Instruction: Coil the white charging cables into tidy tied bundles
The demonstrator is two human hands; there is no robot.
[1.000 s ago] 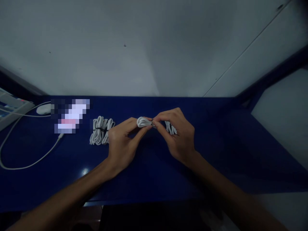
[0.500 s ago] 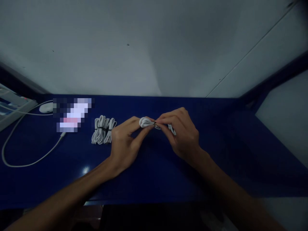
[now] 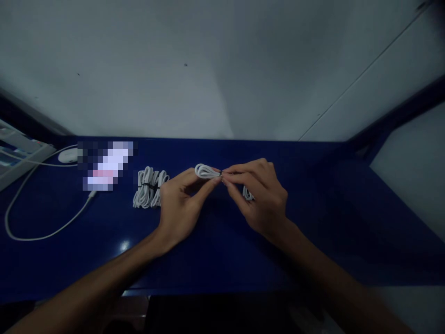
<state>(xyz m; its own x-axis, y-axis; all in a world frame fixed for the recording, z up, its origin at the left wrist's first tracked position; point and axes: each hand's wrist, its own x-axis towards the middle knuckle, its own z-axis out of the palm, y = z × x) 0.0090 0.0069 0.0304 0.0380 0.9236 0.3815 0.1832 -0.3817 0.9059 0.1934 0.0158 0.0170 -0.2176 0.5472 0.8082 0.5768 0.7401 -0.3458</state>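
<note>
Above a dark blue table (image 3: pixel 215 250), both of my hands hold a small coil of white cable (image 3: pixel 206 171). My left hand (image 3: pixel 181 204) pinches the coil's looped end between thumb and fingers. My right hand (image 3: pixel 259 197) pinches the coil at its middle, where a dark tie seems to sit; the rest of the cable shows under its fingers. A second white cable bundle (image 3: pixel 149 188), bound by a dark tie, lies on the table just left of my left hand.
A pixelated patch (image 3: pixel 104 166) lies at the back left with a long white cord (image 3: pixel 45 234) curving from it. A white mouse (image 3: pixel 67 155) and a pale device (image 3: pixel 17 157) sit at the far left. A white wall rises behind the table.
The coil has risen slightly and my right fingers have shifted along its middle. Both hands stay in nearly the same place.
</note>
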